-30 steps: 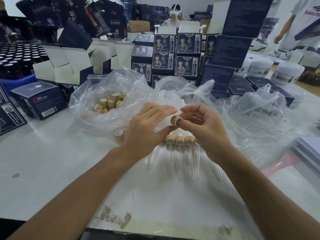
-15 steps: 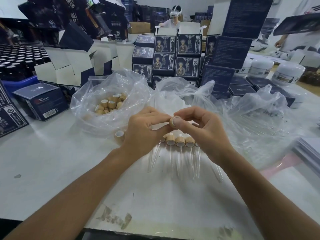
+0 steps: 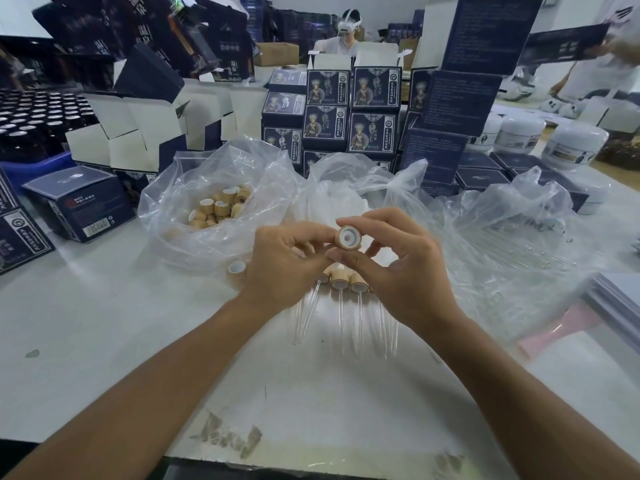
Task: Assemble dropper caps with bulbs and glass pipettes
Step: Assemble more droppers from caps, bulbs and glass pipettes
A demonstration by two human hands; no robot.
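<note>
A white table (image 3: 104, 323) carries everything; its near edge shows scuffed, worn patches. Toward the left edge lies a dark blue carton (image 3: 78, 202) on its side, with open white-flapped cartons (image 3: 138, 133) behind it. Near the middle sits an open clear plastic bag (image 3: 214, 216) holding bamboo-coloured caps (image 3: 221, 207), and one loose cap (image 3: 236, 268) stands just beside its near side. In front of the bag, a row of assembled droppers (image 3: 341, 299) lies flat, glass pipettes pointing to the near edge. A second clear bag (image 3: 502, 244) spreads toward the right edge. Stacked printed boxes (image 3: 349, 112) stand along the far side, white jars (image 3: 571, 143) at the far right corner, and a pink sheet (image 3: 554, 334) at the right edge.
</note>
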